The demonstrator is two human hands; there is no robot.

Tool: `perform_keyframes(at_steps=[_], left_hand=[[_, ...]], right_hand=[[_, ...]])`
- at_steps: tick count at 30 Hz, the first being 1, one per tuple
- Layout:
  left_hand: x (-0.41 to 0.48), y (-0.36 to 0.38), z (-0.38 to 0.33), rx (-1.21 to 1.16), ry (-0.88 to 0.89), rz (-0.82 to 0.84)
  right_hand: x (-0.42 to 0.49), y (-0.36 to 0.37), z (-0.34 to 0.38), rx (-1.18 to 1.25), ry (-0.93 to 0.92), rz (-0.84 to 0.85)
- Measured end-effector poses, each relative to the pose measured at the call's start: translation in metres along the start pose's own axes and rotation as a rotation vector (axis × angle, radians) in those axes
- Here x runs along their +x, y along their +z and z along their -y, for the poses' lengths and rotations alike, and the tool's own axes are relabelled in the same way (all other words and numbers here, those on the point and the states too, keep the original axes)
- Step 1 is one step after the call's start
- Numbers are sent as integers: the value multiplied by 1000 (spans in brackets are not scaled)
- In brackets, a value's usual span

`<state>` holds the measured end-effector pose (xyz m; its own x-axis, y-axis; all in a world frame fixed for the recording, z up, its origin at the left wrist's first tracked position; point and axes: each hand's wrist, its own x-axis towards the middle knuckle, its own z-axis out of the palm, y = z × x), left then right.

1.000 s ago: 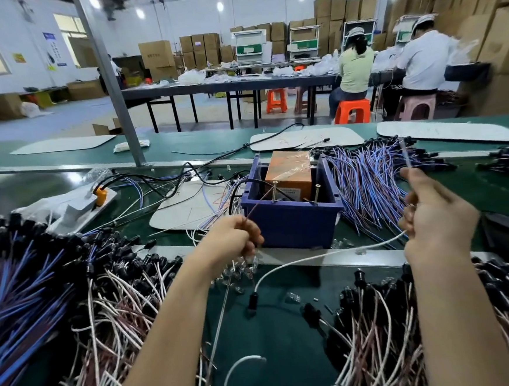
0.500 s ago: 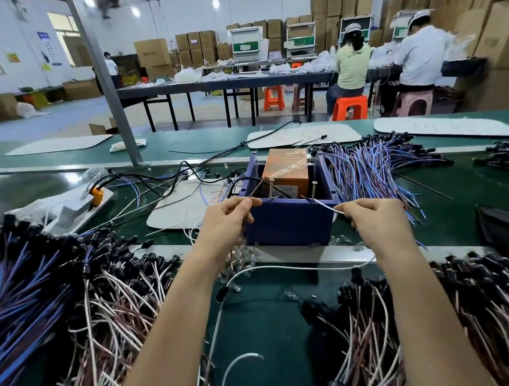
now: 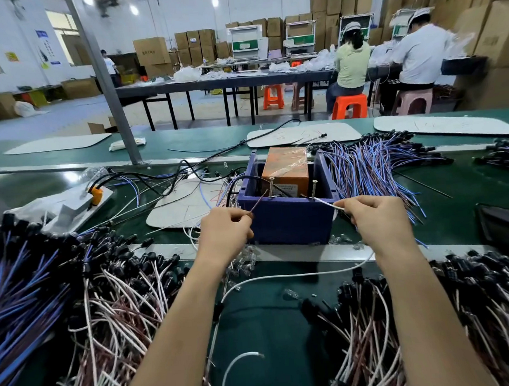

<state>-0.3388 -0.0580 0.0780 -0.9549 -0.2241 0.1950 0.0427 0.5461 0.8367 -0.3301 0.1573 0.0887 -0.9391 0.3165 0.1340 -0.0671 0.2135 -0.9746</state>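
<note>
A blue plastic bin [image 3: 289,220] stands mid-bench, holding an orange box [image 3: 286,167] and two upright metal screws [image 3: 272,187]. My left hand [image 3: 224,234] pinches a brown wire end [image 3: 258,203] that points up at the left screw. A white wire end [image 3: 328,204] is pinched in my right hand [image 3: 377,221] and reaches toward the right screw [image 3: 313,189]. The white wire [image 3: 299,274] sags below both wrists across the green mat. Both hands hover just in front of the bin's near wall.
Piles of brown-and-white wires with black caps lie left [image 3: 112,301] and right [image 3: 484,305]. Blue-purple wire bundles lie far left [image 3: 9,306] and behind the bin [image 3: 373,165]. Small glass bulbs [image 3: 243,263] are scattered near the bin. Two people sit at a far table.
My right hand came down from a raised position and moved left to the bin. Both hands now hold wire ends at the two screws, closer to the bin's rim than before.
</note>
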Motion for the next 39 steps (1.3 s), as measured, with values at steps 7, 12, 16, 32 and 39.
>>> perform_keyframes(at_steps=[7, 12, 16, 32, 39], left_hand=[[-2, 1, -5, 12, 56, -18], [-3, 1, -6, 24, 50, -50], [-4, 3, -4, 30, 58, -81], [-11, 15, -10, -20, 168, -79], [-11, 15, -9, -10, 169, -106]], right_hand=[[0, 0, 0, -5, -7, -3], [1, -1, 0, -12, -8, -16], [-1, 0, 1, -15, -9, -15], [0, -3, 1, -2, -6, -21], [0, -4, 2, 2, 1, -8]])
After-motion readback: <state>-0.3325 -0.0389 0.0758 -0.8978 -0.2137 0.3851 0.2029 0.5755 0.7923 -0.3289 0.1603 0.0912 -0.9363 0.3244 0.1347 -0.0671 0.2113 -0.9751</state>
